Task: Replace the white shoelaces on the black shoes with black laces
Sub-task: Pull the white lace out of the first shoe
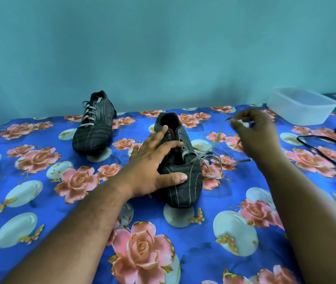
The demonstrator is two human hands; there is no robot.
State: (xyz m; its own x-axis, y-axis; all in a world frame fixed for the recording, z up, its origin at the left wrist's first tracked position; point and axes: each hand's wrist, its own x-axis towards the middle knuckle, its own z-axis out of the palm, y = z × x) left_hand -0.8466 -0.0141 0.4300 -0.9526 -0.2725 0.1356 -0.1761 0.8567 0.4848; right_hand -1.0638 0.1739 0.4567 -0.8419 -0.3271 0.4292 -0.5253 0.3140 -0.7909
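Steadying the near shoe [180,171] with our left hand [154,167], we lay the fingers spread and mostly straight across its tongue and upper, the thumb pressing its toe-side front. Most of its eyelets stand bare; the white lace [208,158] remains threaded only low down, just right of that hand's fingertips, and its loose loops spill onto the floral cloth [40,191] beside the shoe.

Our right hand [253,130] is raised to the right of the shoe, fingertips pinched together on one end of the white lace, which runs slack down from the pinch to the shoe.

Beyond the left hand, well apart, the second shoe [93,124] sits fully laced in white. Right of the right hand, the black laces [327,148] lie coiled on the cloth. Beyond that hand stands a clear plastic tub [300,107].
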